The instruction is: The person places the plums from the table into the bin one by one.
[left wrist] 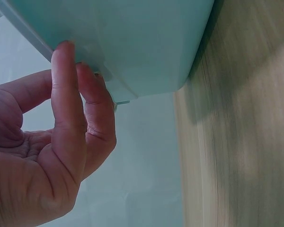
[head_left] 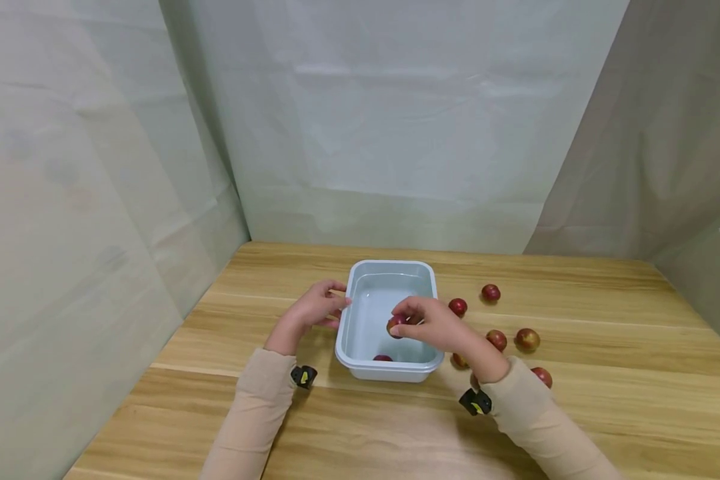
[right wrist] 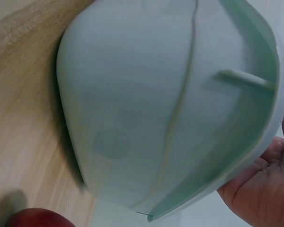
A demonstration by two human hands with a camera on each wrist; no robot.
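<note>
A pale blue plastic tub [head_left: 391, 265] stands on the wooden table. My right hand [head_left: 403, 320] is over the tub and pinches a red plum-like fruit [head_left: 395, 326] between thumb and fingers. Another red fruit [head_left: 383, 359] lies inside the tub near its front wall. My left hand [head_left: 338, 308] is at the tub's left side. In the left wrist view its fingers [left wrist: 66, 85] lie fairly straight against the tub [left wrist: 132, 38] under the rim. The right wrist view shows the tub's outer wall [right wrist: 146, 104] and part of my right palm [right wrist: 265, 189].
Several red fruits lie loose on the table [head_left: 576, 427] right of the tub, among them ones at the back [head_left: 491, 292], beside the tub [head_left: 458, 307] and by my right sleeve [head_left: 543, 377]. One fruit [right wrist: 35, 218] shows low in the right wrist view. Pale curtains close in three sides.
</note>
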